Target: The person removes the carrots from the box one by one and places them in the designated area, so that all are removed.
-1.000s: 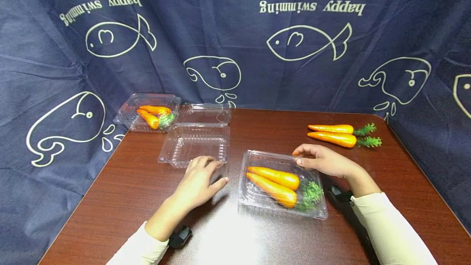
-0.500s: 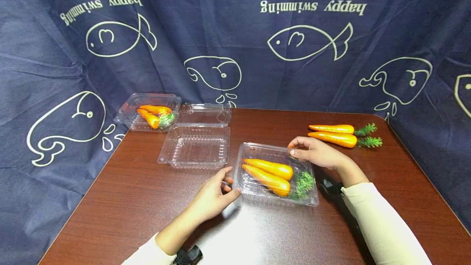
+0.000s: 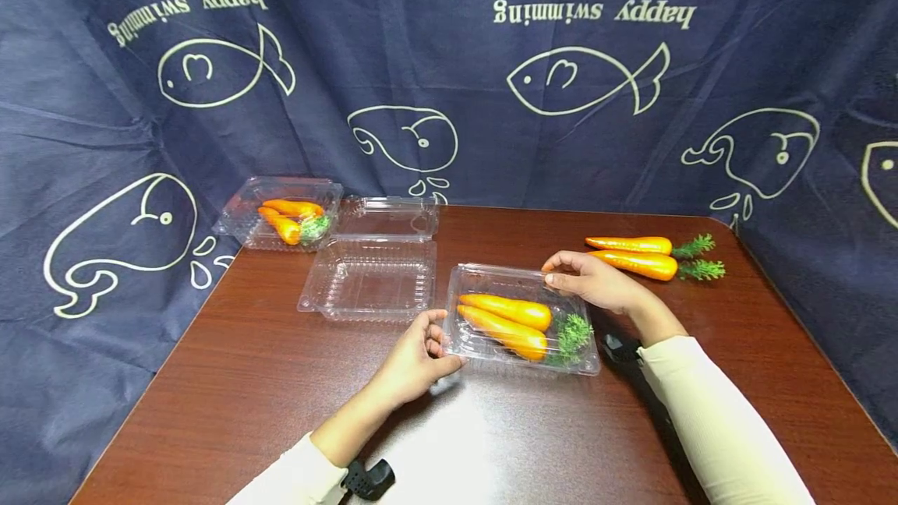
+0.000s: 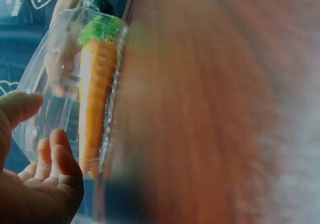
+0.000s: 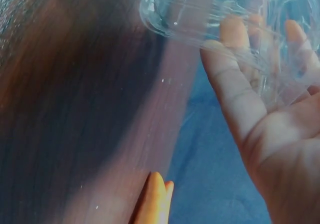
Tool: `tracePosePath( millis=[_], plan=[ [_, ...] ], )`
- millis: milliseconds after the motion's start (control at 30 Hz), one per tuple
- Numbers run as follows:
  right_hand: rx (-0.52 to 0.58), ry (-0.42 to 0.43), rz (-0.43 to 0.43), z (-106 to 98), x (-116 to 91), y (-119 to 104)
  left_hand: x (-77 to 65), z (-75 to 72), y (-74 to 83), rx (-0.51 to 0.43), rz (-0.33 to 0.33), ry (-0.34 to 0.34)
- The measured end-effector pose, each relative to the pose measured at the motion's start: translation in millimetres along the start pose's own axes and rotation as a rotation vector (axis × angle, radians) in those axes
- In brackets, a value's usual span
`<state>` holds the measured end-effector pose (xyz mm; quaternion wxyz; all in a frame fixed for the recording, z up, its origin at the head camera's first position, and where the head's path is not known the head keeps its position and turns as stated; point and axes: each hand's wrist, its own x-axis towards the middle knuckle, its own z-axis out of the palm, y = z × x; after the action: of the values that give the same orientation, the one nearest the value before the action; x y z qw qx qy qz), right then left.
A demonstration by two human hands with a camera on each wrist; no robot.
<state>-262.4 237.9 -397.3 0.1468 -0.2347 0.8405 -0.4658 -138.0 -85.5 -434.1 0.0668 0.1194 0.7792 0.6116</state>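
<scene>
A lidded clear plastic clamshell (image 3: 491, 270) lies in the middle of the table, holding two orange carrots (image 3: 505, 327) with green tops. At its left edge, my left hand (image 3: 414, 365) grips near the front corner, thumb in front and fingers along the side. In the left wrist view the clamshell's edge sits between thumb and fingers, and a carrot (image 4: 95, 99) shows through the wall. My right hand (image 3: 599, 283) pinches the far right part of the rim. The right wrist view has its fingers (image 5: 232, 32) seen through clear plastic (image 5: 160, 22).
Left of centre stands an open, empty clamshell (image 3: 309, 304), its lid folded back. Behind it, another clamshell (image 3: 242, 205) holds carrots at the table's far left corner. Two loose carrots (image 3: 634, 263) lie at the back right. A blue printed cloth (image 3: 449, 61) hangs behind the table.
My left hand has moved right, from near the open clamshell to the left edge of the filled one, and taken hold. The filled clamshell has shifted back and left with my right hand.
</scene>
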Motion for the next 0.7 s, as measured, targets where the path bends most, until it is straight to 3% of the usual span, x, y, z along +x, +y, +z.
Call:
tracePosePath(
  millis=[167, 567, 700],
  plan=[
    [-0.012, 0.013, 0.016, 1, 7, 3, 5.6, 2.2, -2.6, -0.138, -0.077, 0.001],
    [0.069, 0.056, -0.021, 3, 17, 5, 9.9, 9.6, 0.0, -0.218, -0.136, 0.069],
    [-0.061, 0.124, -0.038, 4, 15, 0, 11.1, 9.2, -1.2, -0.220, -0.142, 0.075]
  ],
)
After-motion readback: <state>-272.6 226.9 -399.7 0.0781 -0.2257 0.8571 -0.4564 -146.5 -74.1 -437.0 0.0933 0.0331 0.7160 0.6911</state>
